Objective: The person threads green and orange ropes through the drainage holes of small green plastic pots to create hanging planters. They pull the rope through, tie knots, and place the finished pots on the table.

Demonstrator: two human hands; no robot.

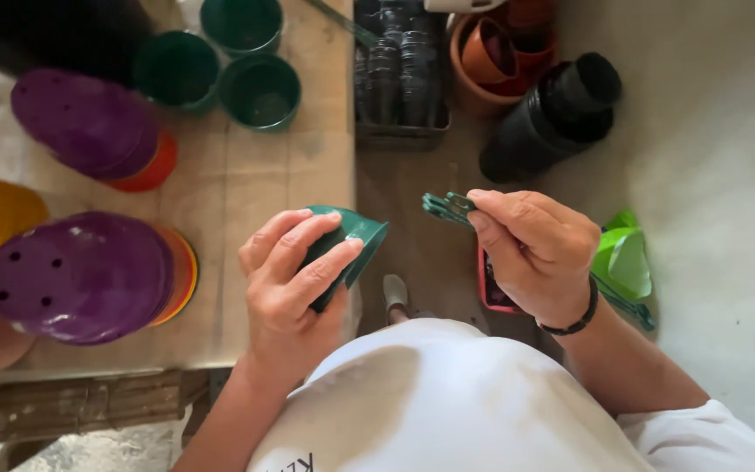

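Observation:
My left hand [294, 280] grips a small dark green plastic pot [356, 238], tilted on its side with its mouth turned right, at the right edge of a wooden table [238, 183]. My right hand [535, 249] pinches a thin dark green plastic piece [447, 208] between thumb and fingers, its end pointing left towards the pot. A gap separates the piece from the pot. A black band is on my right wrist.
Three green pots [259, 90] stand at the table's far side. Stacks of purple, orange and yellow pots [85, 275] lie on their sides at left. On the floor are a black tray [399, 70], terracotta pots [495, 52], black pots [557, 114] and a bright green scoop [622, 262].

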